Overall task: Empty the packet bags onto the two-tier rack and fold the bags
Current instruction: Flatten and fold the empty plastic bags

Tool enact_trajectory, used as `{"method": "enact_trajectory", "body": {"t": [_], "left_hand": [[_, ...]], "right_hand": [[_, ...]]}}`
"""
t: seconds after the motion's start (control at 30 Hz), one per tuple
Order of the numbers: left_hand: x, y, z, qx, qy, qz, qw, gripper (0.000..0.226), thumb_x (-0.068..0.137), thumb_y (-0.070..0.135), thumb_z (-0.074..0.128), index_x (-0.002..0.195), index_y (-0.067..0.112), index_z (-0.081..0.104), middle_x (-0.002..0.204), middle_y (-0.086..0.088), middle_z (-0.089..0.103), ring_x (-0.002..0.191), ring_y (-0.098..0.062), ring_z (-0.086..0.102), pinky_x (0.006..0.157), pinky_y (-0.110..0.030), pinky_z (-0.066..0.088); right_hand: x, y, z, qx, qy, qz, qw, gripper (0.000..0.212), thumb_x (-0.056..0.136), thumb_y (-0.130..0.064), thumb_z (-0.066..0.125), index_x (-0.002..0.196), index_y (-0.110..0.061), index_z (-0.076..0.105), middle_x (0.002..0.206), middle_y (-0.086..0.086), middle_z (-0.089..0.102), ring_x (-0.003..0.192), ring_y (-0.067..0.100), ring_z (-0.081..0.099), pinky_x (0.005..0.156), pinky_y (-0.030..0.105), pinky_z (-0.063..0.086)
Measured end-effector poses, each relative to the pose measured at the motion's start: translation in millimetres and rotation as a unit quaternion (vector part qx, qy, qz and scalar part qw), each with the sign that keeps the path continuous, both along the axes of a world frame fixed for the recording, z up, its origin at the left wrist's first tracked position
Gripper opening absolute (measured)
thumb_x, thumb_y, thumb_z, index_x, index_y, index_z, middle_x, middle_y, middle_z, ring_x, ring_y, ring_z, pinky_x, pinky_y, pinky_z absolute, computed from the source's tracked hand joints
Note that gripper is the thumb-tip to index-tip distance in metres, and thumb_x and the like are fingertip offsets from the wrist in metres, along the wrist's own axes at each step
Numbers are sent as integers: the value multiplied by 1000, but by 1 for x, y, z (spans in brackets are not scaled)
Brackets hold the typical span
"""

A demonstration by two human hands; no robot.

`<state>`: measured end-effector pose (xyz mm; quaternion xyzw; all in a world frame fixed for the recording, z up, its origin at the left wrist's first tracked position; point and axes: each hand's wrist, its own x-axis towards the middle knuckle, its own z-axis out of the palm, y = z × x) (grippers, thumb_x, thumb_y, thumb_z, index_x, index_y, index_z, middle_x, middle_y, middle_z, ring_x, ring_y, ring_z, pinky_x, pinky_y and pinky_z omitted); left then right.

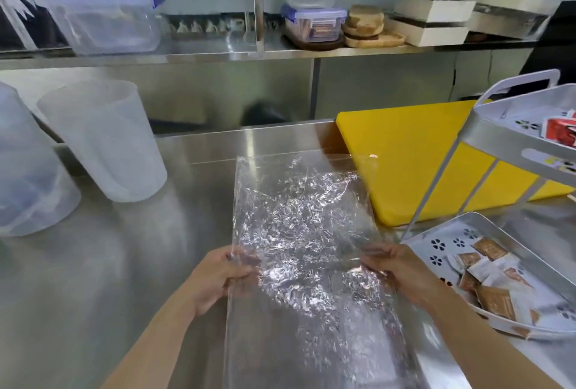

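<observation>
Pinching the left edge of a clear, crinkled plastic bag (299,232) with the left hand (215,279): thumb lying on top of the film, fingers curled close together beneath it and showing faintly through the plastic. Gripping the right edge the same way with the right hand (402,273), thumb pressing down on the upper face, the other fingers folded under and mostly hidden by the film. Holding the two hands apart, keeping the bag stretched flat between them, both forearms reaching in from the near edge. Spreading over the steel counter (109,279), the empty bag running from the near edge out to the far middle, its far right corner overlapping a yellow cutting board (411,151); cannot tell whether the sheet is touching the counter or floating just above it. Sitting at the right, a white two-tier rack (486,136), its lower tray carrying a heap of brown-and-white packets (495,276), its upper tray carrying red-and-white packets (561,131) at the frame's right edge. Standing at the far left, two translucent plastic jugs (106,139), side by side. Lining the far shelf (218,53), clear lidded containers (313,6), round wooden boards (367,25) and white boxes (433,20).
</observation>
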<state>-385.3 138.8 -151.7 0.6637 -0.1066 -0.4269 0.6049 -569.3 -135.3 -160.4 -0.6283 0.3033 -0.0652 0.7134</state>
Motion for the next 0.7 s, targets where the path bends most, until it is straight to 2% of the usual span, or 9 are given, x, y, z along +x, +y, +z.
{"method": "enact_trajectory", "body": {"t": [0.1,0.2,0.3,0.33,0.4,0.5,0.53,0.6,0.7], "left_hand": [[4,3,0,1,-28,-8,1000,16,83,-5,58,93,7,60,85,-20,73,67,-24,71,50,-32,57],[8,4,1,-30,-16,1,999,21,88,-8,48,90,8,62,79,-18,74,64,-23,72,46,-32,57],[11,4,-1,-27,-33,37,998,20,76,-5,59,68,12,68,63,-9,69,60,-26,66,49,-29,56],[11,3,-2,-14,-66,47,997,20,65,-2,62,55,15,66,58,-6,63,62,-28,59,56,-30,55],[7,-2,-1,7,-116,62,991,37,65,-8,53,36,16,53,47,1,51,63,-24,48,60,-27,48],[-2,-9,1,2,-154,60,986,60,70,-31,34,29,12,41,39,2,55,47,-17,58,42,-13,44],[-5,-13,6,-2,-175,48,983,60,66,-34,33,29,12,42,41,0,56,46,-14,56,41,-14,42],[-7,-20,9,-18,-252,-11,968,62,56,-34,30,29,20,45,47,2,54,48,-3,52,46,-16,39],[-11,-30,22,-47,-335,-73,938,41,46,-17,30,28,17,44,48,11,51,52,2,49,52,-10,36]], "right_hand": [[-1,-1,1,35,-5,4,999,21,74,11,63,87,-4,69,66,4,74,53,12,66,49,16,53],[1,-5,-2,80,-17,5,997,16,62,5,69,75,-1,75,68,10,74,57,16,70,54,20,58],[3,-3,-3,91,-20,19,995,27,82,13,52,73,-1,74,65,5,74,62,13,71,55,18,57],[3,0,1,77,-11,32,996,28,86,9,50,75,-2,72,63,-5,73,63,9,69,55,13,54],[2,0,3,28,2,12,1000,40,83,13,48,56,-11,66,53,-12,67,66,11,64,52,9,50],[0,-3,2,-57,19,44,997,49,69,27,42,38,-7,59,60,3,66,73,19,58,70,26,57],[-1,-4,2,-87,41,68,993,47,69,26,43,40,-7,61,71,6,70,77,15,58,83,30,53],[-4,-2,8,-157,87,148,973,42,71,22,43,57,-7,69,103,4,69,94,4,56,97,25,38],[6,9,28,-212,111,242,940,52,73,20,38,79,-20,72,113,-9,59,107,2,51,86,18,44]]}}
